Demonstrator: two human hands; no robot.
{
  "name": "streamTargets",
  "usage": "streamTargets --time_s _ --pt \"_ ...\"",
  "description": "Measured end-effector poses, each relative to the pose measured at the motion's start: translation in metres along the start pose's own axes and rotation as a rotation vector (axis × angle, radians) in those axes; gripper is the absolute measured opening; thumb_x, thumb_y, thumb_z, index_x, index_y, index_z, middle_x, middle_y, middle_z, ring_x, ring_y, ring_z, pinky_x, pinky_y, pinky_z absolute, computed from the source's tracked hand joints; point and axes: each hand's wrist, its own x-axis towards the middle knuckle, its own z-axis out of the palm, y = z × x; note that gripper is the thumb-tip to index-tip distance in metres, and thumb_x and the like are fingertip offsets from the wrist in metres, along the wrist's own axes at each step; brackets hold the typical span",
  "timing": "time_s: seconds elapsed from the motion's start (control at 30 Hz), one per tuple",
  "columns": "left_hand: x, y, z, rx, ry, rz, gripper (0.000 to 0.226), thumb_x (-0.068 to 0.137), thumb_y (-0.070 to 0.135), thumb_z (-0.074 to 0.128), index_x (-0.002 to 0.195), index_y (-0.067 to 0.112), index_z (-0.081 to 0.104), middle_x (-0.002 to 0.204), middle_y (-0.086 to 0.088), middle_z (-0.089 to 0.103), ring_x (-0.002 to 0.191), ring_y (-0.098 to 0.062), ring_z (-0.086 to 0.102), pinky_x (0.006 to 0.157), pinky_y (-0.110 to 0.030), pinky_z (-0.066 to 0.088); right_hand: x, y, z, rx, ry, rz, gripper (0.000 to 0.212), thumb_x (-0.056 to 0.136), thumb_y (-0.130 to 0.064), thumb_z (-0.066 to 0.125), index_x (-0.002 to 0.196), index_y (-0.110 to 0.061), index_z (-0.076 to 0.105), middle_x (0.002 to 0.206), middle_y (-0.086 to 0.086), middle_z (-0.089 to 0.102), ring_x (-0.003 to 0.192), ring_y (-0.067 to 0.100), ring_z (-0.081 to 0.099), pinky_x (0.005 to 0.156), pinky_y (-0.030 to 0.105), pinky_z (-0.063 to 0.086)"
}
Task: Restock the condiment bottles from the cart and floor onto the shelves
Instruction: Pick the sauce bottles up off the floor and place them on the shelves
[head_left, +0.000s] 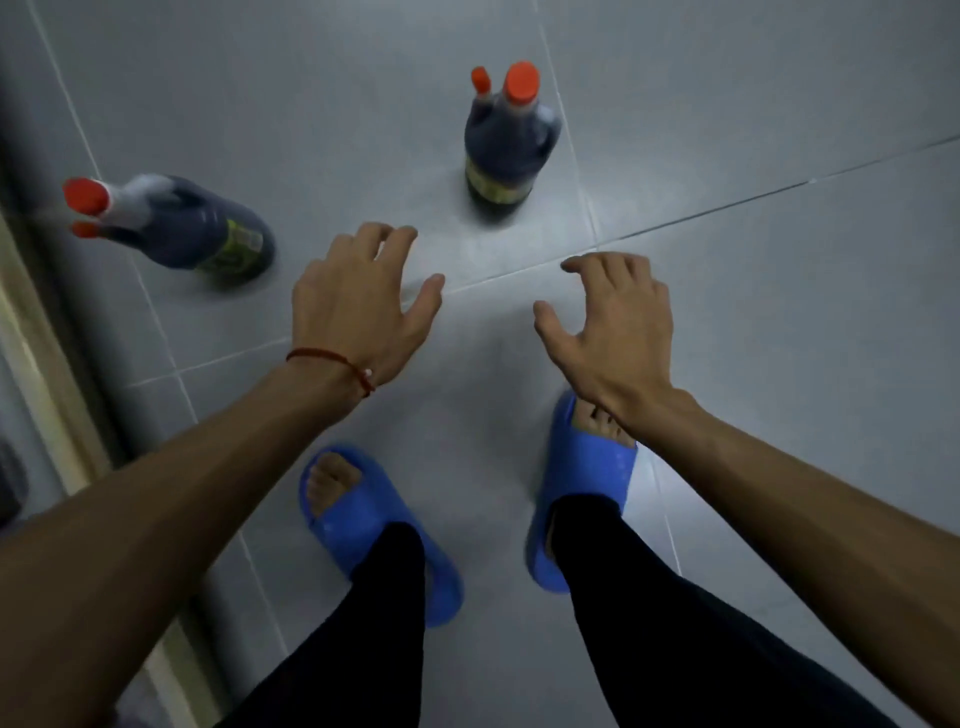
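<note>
While your left hand (358, 301) and right hand (608, 332) hover empty, fingers loose: upper-centre bottle (506, 150), upper-left bottle (182, 226), both on floor (805, 338); hasty grab may topple either.

Left bottle (197, 228): dark sauce, orange cap, yellow-green label, standing on floor (753, 338).
Far bottle (498, 150): same kind, upright, well apart.

You are standing in what looks like a shop or stockroom: pale grey floor tiles (727, 130), labelled dark sauce bottles (498, 150) with orange caps standing on them, a cream plinth (36, 332) along your left.
</note>
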Motion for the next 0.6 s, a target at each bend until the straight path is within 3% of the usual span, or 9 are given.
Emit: streamTargets --time_s 0.2,0.4,0.6 --pt "0.069 -0.035 0.072 0.016 0.080 0.045 0.060 0.101 0.055 0.045 0.148 0.017 0.043 0.141 -0.013 0.054 0.118 -0.034 0.056 0.090 -0.050 0.053 0.073 0.025 0.084 0.038 0.043 -0.052 0.068 0.090 -0.055 0.058 0.142 -0.011 0.054 0.139 0.008 0.060 0.130 0.028 0.049 0.102 0.043 0.042" --pt "0.116 -0.056 0.112 0.093 0.183 0.120 0.060 0.100 0.052 0.050 0.146 0.015 0.045 0.137 -0.013 0.057 0.114 -0.036 0.058 0.084 -0.049 0.053 0.130 0.038 0.118 0.146 0.106 -0.057 0.092 0.088 -0.064 0.068 0.157 -0.014 0.034 0.156 0.010 0.045 0.143 0.028 0.040 0.114 0.041 0.040" --pt "0.111 -0.067 0.116 0.121 0.272 0.148 0.058 0.097 0.050 0.054 0.142 0.014 0.051 0.135 -0.011 0.058 0.114 -0.036 0.058 0.082 -0.046 0.050 0.162 0.021 0.125 0.643 0.136 -0.091 0.101 0.075 -0.054 0.089 0.153 -0.016 0.038 0.148 0.000 0.054 0.131 0.012 0.055 0.109 0.025 0.050"
